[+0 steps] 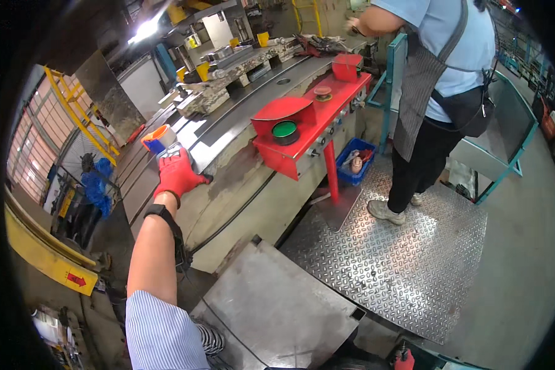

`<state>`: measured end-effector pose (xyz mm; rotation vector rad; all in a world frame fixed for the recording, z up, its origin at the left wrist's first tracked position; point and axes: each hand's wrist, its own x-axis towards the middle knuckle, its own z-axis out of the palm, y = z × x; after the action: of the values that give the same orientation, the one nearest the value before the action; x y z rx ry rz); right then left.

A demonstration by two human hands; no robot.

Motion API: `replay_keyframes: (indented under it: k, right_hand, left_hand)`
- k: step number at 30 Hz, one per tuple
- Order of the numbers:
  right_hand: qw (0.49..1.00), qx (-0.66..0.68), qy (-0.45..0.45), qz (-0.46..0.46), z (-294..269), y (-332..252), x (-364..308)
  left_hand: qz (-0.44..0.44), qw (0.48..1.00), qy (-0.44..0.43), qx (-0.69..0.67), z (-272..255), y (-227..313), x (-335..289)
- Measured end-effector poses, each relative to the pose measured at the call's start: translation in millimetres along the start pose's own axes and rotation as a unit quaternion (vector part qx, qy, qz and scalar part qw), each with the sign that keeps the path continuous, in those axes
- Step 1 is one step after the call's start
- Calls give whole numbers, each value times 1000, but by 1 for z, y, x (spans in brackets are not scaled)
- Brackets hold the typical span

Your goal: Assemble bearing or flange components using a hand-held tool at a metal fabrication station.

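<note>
My left hand (177, 175), in a red glove with a dark thumb tip, reaches forward over the near end of the long metal machine bed (139, 161). Its thumb stretches out to the right, away from the fingers. At the fingertips lies a small silvery object (174, 152); the glove partly covers it, and I cannot make out its kind. Just beyond stands an orange, white and blue object (159, 137) that looks like a tape dispenser. A dark band circles my left wrist. My right hand is out of view.
A red control stand (299, 148) with a green button juts out beside the bed. Metal tooling (209, 92) sits farther along it. A co-worker (441, 80) stands at right on a checkered metal platform (388, 265). A blue basket (355, 161) and grey metal plate (271, 302) lie lower.
</note>
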<state>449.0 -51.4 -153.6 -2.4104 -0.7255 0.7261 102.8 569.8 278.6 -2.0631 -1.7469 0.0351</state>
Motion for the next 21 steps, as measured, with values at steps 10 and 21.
replay_keyframes:
  k: [10,21]
  right_hand:
    - [992,17,-71,-103,8,-23,-12]
    - [960,-76,-223,-152,30,-36,19]
  left_hand:
    - [79,959,262,73,31,-12,-92]
    - [-276,472,9,-837,128,90,-386]
